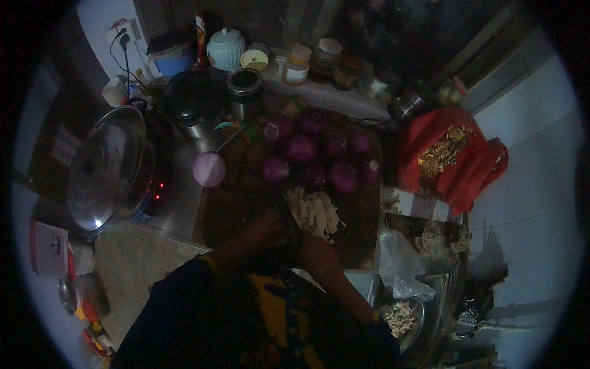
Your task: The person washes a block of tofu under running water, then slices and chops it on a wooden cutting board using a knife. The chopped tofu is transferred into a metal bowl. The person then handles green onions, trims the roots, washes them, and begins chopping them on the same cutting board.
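Note:
My left hand (271, 226) is low over the near part of a dark cutting board (221, 212), beside a dark object that I cannot make out. Close by on the right, my right hand (313, 249) touches or nearly touches the near end of a pile of pale cut strips (315, 210). The picture is too dark to tell what either hand holds. Several purple onions (302, 147) lie at the board's far side. A paler onion (208, 169) sits at its left edge.
At left stands a wide metal pan with a lid (110, 170) on a cooker with red lights. Jars (296, 64) and a lidded ceramic pot (225, 48) line the back ledge. A red bag (442, 157), a clear plastic bag (403, 267) and a bowl of pale pieces (401, 318) are at right.

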The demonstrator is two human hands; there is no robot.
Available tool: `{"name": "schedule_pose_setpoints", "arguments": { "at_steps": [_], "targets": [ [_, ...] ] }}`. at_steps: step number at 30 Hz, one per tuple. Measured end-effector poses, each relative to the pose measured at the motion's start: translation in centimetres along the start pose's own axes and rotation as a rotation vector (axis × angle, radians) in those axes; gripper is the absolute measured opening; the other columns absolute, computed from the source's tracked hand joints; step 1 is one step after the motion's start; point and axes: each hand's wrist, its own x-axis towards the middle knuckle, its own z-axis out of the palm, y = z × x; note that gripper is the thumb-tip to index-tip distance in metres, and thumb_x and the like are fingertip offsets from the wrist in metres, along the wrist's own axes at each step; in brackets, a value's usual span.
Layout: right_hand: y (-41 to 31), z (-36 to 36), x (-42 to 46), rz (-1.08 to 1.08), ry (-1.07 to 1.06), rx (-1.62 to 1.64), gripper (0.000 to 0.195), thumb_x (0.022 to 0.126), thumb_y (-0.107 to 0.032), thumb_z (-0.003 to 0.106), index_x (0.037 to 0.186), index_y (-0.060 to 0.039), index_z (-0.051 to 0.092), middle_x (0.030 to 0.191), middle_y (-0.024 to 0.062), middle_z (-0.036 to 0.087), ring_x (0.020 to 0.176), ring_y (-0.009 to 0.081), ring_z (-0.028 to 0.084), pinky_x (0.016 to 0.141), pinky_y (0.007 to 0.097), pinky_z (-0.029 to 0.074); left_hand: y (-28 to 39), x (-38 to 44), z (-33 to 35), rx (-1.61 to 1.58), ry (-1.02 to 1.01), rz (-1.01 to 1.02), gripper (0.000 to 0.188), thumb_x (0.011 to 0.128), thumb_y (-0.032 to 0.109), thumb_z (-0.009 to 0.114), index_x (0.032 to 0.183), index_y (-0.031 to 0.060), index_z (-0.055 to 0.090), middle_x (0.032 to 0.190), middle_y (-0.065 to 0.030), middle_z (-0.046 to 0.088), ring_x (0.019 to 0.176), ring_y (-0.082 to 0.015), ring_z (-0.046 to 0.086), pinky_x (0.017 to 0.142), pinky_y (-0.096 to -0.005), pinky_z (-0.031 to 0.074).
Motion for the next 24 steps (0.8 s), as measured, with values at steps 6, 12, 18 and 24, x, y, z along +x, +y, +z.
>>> {"name": "schedule_pose_setpoints", "arguments": {
  "at_steps": [6, 12, 18, 24],
  "targets": [
    [1.3, 1.2, 0.3, -0.170, 0.030, -0.191, 0.029, 0.085, -0.018, 0.047, 0.105, 0.0019, 0.052, 0.079, 0.0208, 0.062, 0.069, 0.0335, 0.063, 0.055, 0.0421, 0.052, 0.4, -0.1, -0.5, 0.075, -0.023, -0.006, 0.030, 0.077, 0.017, 0.062, 0.105, 0.0066, 0.058, 0.107, -0.0144, 0.053, 0.100, -0.0318, 0.050, 0.088, -0.0413, 0.041],
    [1.2, 0.7, -0.5, -0.138, 0.002, -0.117, 0.027, 0.084, -0.015, 0.048, 0.106, 0.0010, 0.052, 0.086, 0.0220, 0.061, 0.076, 0.0367, 0.062, 0.062, 0.0445, 0.052, 2.0, -0.7, -2.5, 0.022, -0.074, -0.133, 0.033, 0.076, 0.017, 0.062, 0.107, 0.0073, 0.057, 0.107, -0.0130, 0.054, 0.103, -0.0318, 0.050, 0.088, -0.0418, 0.042],
    [-0.2, -0.6, -0.3, -0.050, -0.104, -0.026, 0.033, 0.085, -0.015, 0.046, 0.113, 0.0021, 0.048, 0.086, 0.0237, 0.061, 0.077, 0.0363, 0.062, 0.065, 0.0443, 0.052, 1.8, -2.1, -3.3, 0.015, -0.031, -0.086, 0.031, 0.076, 0.017, 0.063, 0.105, 0.0067, 0.056, 0.112, -0.0136, 0.051, 0.106, -0.0335, 0.048, 0.086, -0.0414, 0.045],
    [-0.5, -0.8, -0.7, -0.078, -0.040, -0.078, 0.034, 0.084, -0.014, 0.047, 0.114, 0.0027, 0.046, 0.082, 0.0229, 0.060, 0.071, 0.0365, 0.061, 0.061, 0.0463, 0.051, 1.0, -2.3, -2.2, -0.058, 0.027, -0.080, 0.030, 0.074, 0.016, 0.063, 0.102, 0.0075, 0.056, 0.114, -0.0136, 0.049, 0.106, -0.0331, 0.048, 0.086, -0.0409, 0.045]
  ]
}}
